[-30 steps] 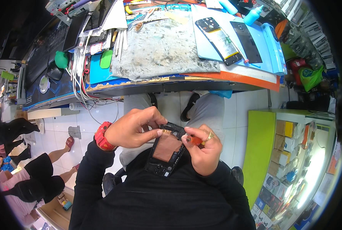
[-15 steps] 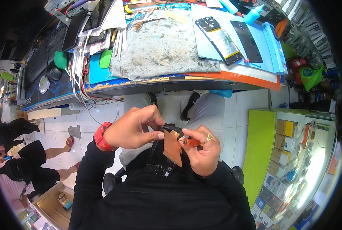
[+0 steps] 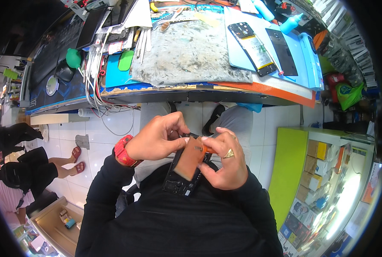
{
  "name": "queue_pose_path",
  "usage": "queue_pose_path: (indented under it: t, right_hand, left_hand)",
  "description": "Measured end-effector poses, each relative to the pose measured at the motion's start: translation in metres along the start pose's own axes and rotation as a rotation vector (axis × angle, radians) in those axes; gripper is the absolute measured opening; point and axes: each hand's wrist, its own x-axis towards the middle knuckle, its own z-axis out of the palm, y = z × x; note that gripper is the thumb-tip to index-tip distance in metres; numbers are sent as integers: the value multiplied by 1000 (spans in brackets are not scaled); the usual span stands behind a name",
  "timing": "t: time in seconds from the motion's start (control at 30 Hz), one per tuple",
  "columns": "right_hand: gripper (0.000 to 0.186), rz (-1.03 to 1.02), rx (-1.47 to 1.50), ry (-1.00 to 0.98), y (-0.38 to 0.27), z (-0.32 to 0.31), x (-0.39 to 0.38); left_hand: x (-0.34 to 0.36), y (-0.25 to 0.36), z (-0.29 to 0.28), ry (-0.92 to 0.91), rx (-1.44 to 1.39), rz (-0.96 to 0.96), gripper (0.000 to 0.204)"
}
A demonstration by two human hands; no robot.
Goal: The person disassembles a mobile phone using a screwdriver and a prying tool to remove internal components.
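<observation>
A black opened phone body (image 3: 172, 185) rests over my lap, its lower end showing small parts. Over it lies a flat copper-coloured rectangular piece (image 3: 188, 160), which looks like a phone battery. My left hand (image 3: 160, 137), with a red watch (image 3: 125, 150) on the wrist, is closed on the phone's upper left edge, thumb by the top of the copper piece. My right hand (image 3: 226, 160) grips a small orange-handled tool (image 3: 209, 149) at the piece's right edge. The tool's tip is hidden by the fingers.
On the bench ahead are a stained grey mat (image 3: 186, 51), an opened phone (image 3: 251, 49), a dark panel (image 3: 281, 51), a blue bottle (image 3: 290, 23) and white cables (image 3: 92, 73). A green-sided display case (image 3: 281, 171) stands right. Another person's legs (image 3: 62, 166) show left.
The copper-coloured piece has swung from a slant to lie more in line over the phone body. My right hand has turned, with its fingers closer over the orange tool.
</observation>
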Motion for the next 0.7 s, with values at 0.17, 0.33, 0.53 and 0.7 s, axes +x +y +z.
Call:
queue_pose_path:
  t: [0.17,0.33,0.53,0.7]
  right_hand:
    - [32,329,204,130,1,9,4]
    - [20,560,535,156,18,16,2]
    - [22,781,892,68,28,14,9]
    - [27,889,1172,81,28,14,18]
  left_hand:
    - [4,-2,4,2,-75,-52,19]
    - [3,-5,3,-13,-171,-40,19]
    - [0,-8,0,-49,-188,-44,20]
    - [2,-20,8,-7,-188,23,25]
